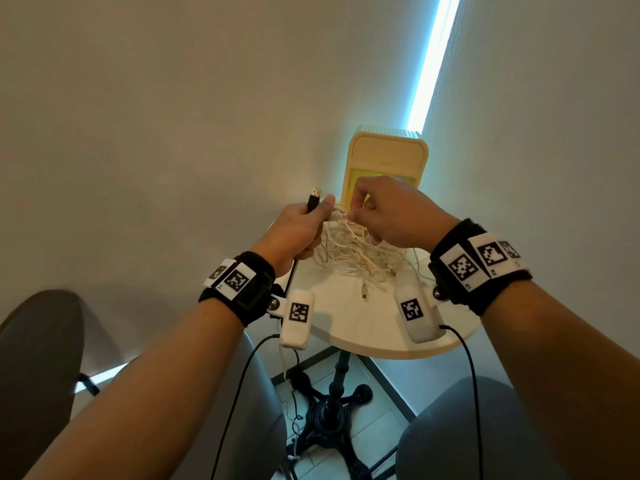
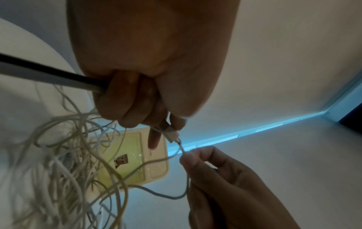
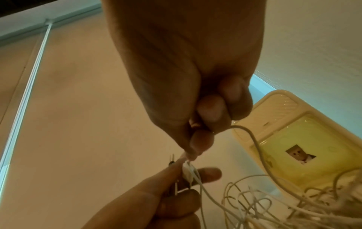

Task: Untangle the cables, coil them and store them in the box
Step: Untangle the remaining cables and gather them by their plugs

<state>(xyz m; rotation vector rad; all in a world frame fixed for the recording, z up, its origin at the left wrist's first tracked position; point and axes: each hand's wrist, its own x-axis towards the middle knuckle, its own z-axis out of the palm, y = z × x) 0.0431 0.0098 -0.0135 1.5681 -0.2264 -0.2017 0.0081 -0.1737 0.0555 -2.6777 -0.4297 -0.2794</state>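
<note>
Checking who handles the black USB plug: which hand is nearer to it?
Left. The left hand grips the black USB plug; the right hand pinches a white cable beside it.

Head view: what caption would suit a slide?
Left hand grips black cable; right hand pinches white cable.

Both wrists: black fabric bands (image 1: 239,287) bearing white square-code tags. White tagged camera pods (image 1: 297,318) bolted on, thin black leads (image 1: 239,379) trailing. Forearms bare.
</note>
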